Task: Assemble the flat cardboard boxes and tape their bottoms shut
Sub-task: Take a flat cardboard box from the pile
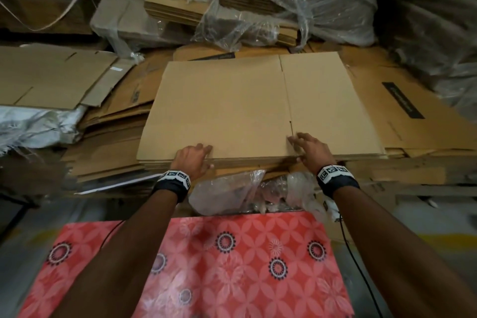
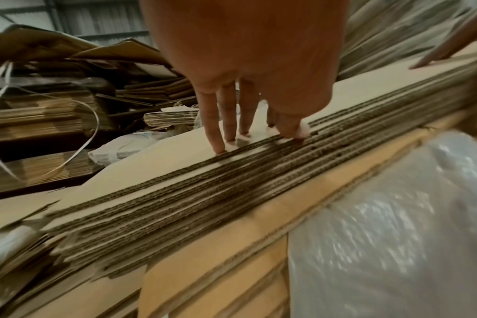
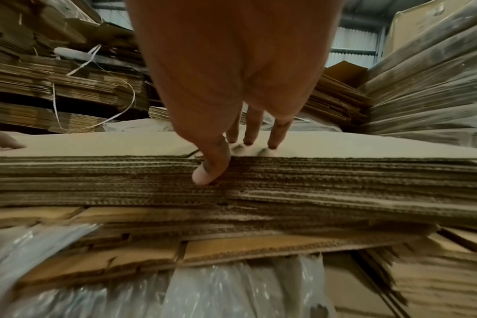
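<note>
A stack of flat cardboard boxes (image 1: 258, 160) lies before me, topped by a plain brown flat box (image 1: 232, 106) with a slit between its flaps. My left hand (image 1: 196, 157) rests on that box's near edge, straight fingers (image 2: 218, 137) on the top sheet (image 2: 150, 167) and the thumb at the corrugated edge. To its right, my right hand (image 1: 307, 147) lies by the slit. Its fingers (image 3: 275, 137) touch the top sheet (image 3: 341, 146) and its thumb (image 3: 207, 176) presses against the stack's side (image 3: 313, 189), a few layers down. Neither hand has lifted anything.
A pink patterned cloth (image 1: 232, 266) covers the surface nearest me. Crumpled clear plastic (image 1: 227, 193) hangs under the stack. More flattened cartons (image 1: 51, 77) lie left, a black-labelled carton (image 1: 402, 100) right, and plastic-wrapped bundles (image 1: 258, 8) behind. A black cable (image 1: 361, 266) runs down at right.
</note>
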The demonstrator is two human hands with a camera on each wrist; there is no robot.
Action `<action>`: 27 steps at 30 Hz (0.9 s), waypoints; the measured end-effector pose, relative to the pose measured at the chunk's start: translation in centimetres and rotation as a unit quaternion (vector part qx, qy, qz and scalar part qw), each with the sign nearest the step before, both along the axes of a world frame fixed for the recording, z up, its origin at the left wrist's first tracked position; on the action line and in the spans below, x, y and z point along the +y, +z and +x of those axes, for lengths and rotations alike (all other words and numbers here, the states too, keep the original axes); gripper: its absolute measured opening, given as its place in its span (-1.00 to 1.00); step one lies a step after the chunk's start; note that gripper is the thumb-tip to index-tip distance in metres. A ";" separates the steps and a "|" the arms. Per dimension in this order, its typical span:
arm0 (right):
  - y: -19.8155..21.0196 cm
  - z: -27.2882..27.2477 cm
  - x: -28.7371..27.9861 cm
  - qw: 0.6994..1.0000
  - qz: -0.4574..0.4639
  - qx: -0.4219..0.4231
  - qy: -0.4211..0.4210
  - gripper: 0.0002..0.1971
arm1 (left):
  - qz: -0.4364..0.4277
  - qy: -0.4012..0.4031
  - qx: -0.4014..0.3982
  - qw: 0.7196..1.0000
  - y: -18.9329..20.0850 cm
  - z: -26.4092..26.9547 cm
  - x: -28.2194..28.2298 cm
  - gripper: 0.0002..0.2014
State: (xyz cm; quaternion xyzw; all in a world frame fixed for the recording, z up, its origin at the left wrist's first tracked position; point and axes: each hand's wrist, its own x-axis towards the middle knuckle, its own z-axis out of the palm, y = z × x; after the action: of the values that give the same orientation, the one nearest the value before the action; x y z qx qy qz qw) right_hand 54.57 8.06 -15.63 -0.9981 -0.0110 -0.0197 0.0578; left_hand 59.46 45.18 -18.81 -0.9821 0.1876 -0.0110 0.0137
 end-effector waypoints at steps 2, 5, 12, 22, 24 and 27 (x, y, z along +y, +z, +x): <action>-0.2 -0.2 0.1 0.999 0.031 -0.012 -0.005 -0.20 | 0.012 0.000 -0.005 1.000 0.0 -0.2 0.0 -0.51; -0.1 -0.4 0.5 0.999 0.043 -0.008 -0.014 -0.21 | 0.021 0.009 -0.010 1.000 -0.1 -0.5 -0.2 -0.57; 0.2 -2.1 2.9 0.997 -0.003 -0.063 -0.049 -0.33 | -0.105 0.051 0.027 0.993 0.0 -1.7 -0.1 -0.46; 1.8 -8.6 6.8 0.982 0.125 -0.080 -0.113 -0.45 | -0.312 0.075 0.041 0.946 4.0 -9.4 -1.1 -0.56; 1.5 -10.9 7.6 0.976 0.157 -0.081 -0.124 -0.49 | -0.344 0.076 0.041 0.935 4.3 -12.4 -1.5 -0.56; 1.0 -16.0 8.9 0.961 0.229 -0.100 -0.122 -0.54 | -0.379 0.076 0.056 0.921 4.3 -17.5 -1.9 -0.58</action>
State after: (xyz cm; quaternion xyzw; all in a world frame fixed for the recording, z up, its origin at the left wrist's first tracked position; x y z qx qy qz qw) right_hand 38.53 16.97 -14.63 -0.9449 0.1099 -0.1287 0.2802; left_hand 41.96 43.23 -14.53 -0.9243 0.0943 -0.0250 -0.3691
